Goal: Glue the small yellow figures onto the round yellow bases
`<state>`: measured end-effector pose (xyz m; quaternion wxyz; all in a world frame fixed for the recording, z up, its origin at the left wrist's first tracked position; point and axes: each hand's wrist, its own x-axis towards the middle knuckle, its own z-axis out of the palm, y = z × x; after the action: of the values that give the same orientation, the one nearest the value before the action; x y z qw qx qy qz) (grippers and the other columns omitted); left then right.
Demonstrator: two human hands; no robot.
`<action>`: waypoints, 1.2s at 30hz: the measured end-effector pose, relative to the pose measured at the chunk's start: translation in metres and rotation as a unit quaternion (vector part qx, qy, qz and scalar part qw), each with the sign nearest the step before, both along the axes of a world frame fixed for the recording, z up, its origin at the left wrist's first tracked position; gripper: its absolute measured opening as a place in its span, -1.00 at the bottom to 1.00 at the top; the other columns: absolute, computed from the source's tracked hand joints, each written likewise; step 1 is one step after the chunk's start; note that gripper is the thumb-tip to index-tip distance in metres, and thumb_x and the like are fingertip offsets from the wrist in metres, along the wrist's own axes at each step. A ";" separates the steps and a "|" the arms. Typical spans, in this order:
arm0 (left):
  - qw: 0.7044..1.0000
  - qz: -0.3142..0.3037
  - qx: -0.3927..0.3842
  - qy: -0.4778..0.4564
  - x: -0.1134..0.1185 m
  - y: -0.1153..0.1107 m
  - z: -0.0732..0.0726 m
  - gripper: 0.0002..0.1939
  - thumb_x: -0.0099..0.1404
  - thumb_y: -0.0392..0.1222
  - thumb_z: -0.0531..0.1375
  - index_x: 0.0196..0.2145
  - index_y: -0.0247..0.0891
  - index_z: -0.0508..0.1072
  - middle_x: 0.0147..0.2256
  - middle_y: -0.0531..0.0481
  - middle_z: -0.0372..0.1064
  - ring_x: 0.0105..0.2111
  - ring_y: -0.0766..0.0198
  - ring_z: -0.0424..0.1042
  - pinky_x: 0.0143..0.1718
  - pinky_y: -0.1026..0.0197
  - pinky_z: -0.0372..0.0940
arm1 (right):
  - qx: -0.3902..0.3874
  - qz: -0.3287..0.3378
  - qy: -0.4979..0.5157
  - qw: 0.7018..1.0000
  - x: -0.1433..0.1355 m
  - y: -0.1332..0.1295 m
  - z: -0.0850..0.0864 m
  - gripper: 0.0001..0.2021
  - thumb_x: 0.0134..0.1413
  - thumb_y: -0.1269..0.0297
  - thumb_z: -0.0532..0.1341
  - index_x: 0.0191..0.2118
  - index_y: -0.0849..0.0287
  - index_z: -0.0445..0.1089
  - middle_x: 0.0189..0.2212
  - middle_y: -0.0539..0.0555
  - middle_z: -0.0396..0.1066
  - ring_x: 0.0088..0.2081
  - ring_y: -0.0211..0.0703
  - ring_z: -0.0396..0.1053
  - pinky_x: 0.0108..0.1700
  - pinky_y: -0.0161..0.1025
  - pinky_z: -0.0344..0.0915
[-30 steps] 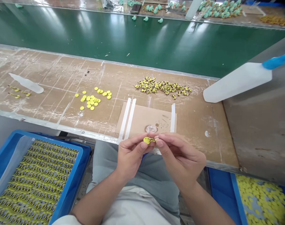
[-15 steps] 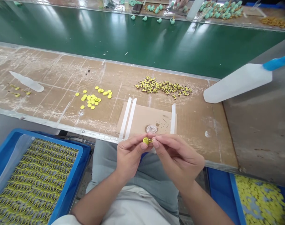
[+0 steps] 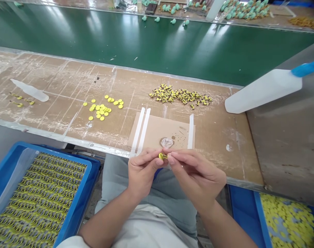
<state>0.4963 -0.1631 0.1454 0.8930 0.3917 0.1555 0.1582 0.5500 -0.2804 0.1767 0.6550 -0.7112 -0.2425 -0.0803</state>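
Note:
Between my two hands, just over the table's front edge, is a small yellow disc (image 3: pixel 161 156) with a little yellow-and-dark piece (image 3: pixel 165 156) at its right side. My left hand (image 3: pixel 143 172) pinches the disc between thumb and forefinger. The small piece is in the fingertips of my right hand (image 3: pixel 195 172), which cover part of it. Whether the two parts are fixed together I cannot tell. Right behind my fingers, a round clear blob (image 3: pixel 166 142) lies on a taped cardboard sheet (image 3: pixel 159 125).
Loose yellow discs (image 3: pixel 102 110) and a heap of yellow-and-dark pieces (image 3: pixel 177 94) lie on the table. A white bottle (image 3: pixel 262 91) leans at right. Blue trays, one with rows of parts (image 3: pixel 43 193), one with yellow discs (image 3: pixel 288 220), flank me. Beyond runs a green belt (image 3: pixel 120 44).
The small greenish items on the far side of the belt have shifted slightly left. My hands keep their pinch, with the yellow disc turned a little.

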 end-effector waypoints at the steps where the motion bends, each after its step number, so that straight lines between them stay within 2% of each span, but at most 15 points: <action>1: 1.000 0.000 0.004 0.001 -0.001 0.000 -0.001 -0.79 0.17 -0.26 0.44 -0.20 -0.13 0.69 -0.27 -0.03 0.54 -0.23 0.24 0.58 -0.19 0.25 0.56 | -0.001 0.000 0.004 1.000 0.000 0.000 0.000 -0.72 0.10 0.56 0.38 -0.17 0.01 0.60 -0.22 0.03 0.60 -0.25 -0.08 0.59 -0.22 -0.20 0.60; 4: 1.000 0.007 0.028 -0.005 -0.002 0.002 -0.004 -0.79 0.17 -0.28 0.43 -0.19 -0.13 0.69 -0.30 -0.02 0.52 -0.26 0.27 0.56 -0.20 0.24 0.56 | 0.000 0.004 0.027 1.000 -0.001 -0.001 0.000 -0.73 0.10 0.56 0.39 -0.16 0.02 0.61 -0.22 0.05 0.60 -0.27 -0.10 0.59 -0.24 -0.22 0.59; 8: 0.998 0.012 0.062 0.001 -0.003 0.003 -0.007 -0.79 0.18 -0.28 0.43 -0.20 -0.12 0.69 -0.34 -0.02 0.52 -0.29 0.32 0.53 -0.23 0.32 0.53 | 0.004 0.022 0.078 0.997 0.001 -0.002 -0.002 -0.79 0.10 0.52 0.40 -0.22 0.04 0.64 -0.25 0.09 0.61 -0.24 -0.04 0.59 -0.22 -0.17 0.59; 14: 0.998 -0.011 0.051 0.029 -0.003 0.003 -0.005 -0.80 0.16 -0.26 0.44 -0.22 -0.13 0.69 -0.36 -0.02 0.53 -0.34 0.30 0.56 -0.30 0.29 0.54 | 0.018 0.044 0.144 0.989 0.007 -0.006 -0.005 -0.86 0.14 0.42 0.41 -0.22 0.02 0.65 -0.21 0.09 0.61 -0.19 -0.01 0.59 -0.14 -0.14 0.61; 18: 0.997 -0.007 0.063 0.036 -0.003 0.003 -0.003 -0.81 0.16 -0.26 0.44 -0.22 -0.12 0.69 -0.37 -0.01 0.53 -0.34 0.28 0.56 -0.29 0.27 0.55 | 0.027 0.049 0.191 0.980 0.007 -0.007 -0.003 -0.85 0.13 0.40 0.42 -0.20 0.00 0.65 -0.21 0.06 0.62 -0.22 -0.03 0.61 -0.19 -0.20 0.63; 22: 0.996 0.005 0.077 0.037 -0.004 0.001 -0.003 -0.81 0.15 -0.24 0.45 -0.23 -0.13 0.70 -0.38 -0.03 0.53 -0.35 0.27 0.54 -0.28 0.24 0.55 | 0.030 0.041 0.178 0.983 0.006 -0.008 -0.003 -0.84 0.07 0.43 0.45 -0.24 0.00 0.65 -0.25 0.03 0.63 -0.26 -0.07 0.62 -0.19 -0.25 0.63; 27: 0.995 0.026 0.091 0.040 -0.003 -0.001 -0.003 -0.81 0.13 -0.23 0.46 -0.24 -0.12 0.70 -0.42 -0.03 0.52 -0.38 0.31 0.50 -0.29 0.26 0.52 | 0.038 0.066 0.177 0.981 0.009 -0.009 -0.004 -0.86 0.06 0.44 0.45 -0.26 0.06 0.65 -0.25 0.07 0.63 -0.26 -0.02 0.62 -0.19 -0.18 0.65; 30: 0.994 0.013 0.095 0.044 -0.003 0.000 -0.003 -0.80 0.13 -0.21 0.46 -0.23 -0.11 0.69 -0.43 -0.03 0.52 -0.38 0.29 0.51 -0.31 0.26 0.51 | 0.055 0.076 0.198 0.976 0.011 -0.009 -0.003 -0.88 0.06 0.42 0.45 -0.27 0.07 0.65 -0.27 0.09 0.63 -0.29 -0.01 0.62 -0.25 -0.20 0.65; 33: 0.994 -0.012 0.100 0.036 -0.003 0.005 -0.002 -0.81 0.09 -0.21 0.49 -0.28 -0.11 0.70 -0.45 -0.02 0.52 -0.44 0.31 0.51 -0.37 0.29 0.48 | 0.062 0.089 0.212 0.971 0.012 -0.012 -0.003 -0.90 0.06 0.40 0.46 -0.27 0.09 0.65 -0.27 0.13 0.63 -0.26 0.02 0.62 -0.21 -0.19 0.63; 36: 0.992 -0.046 0.118 -0.002 -0.004 0.014 0.000 -0.80 -0.03 -0.25 0.54 -0.39 -0.11 0.70 -0.50 0.00 0.51 -0.48 0.31 0.51 -0.39 0.28 0.48 | 0.078 0.146 0.253 0.953 0.011 -0.017 -0.003 -0.90 0.07 0.40 0.45 -0.27 0.08 0.66 -0.29 0.14 0.63 -0.26 0.00 0.62 -0.21 -0.23 0.61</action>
<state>0.4923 -0.1489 0.1454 0.8469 0.5011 0.1160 0.1351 0.5607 -0.2971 0.1737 0.7527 -0.6119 -0.1629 0.1800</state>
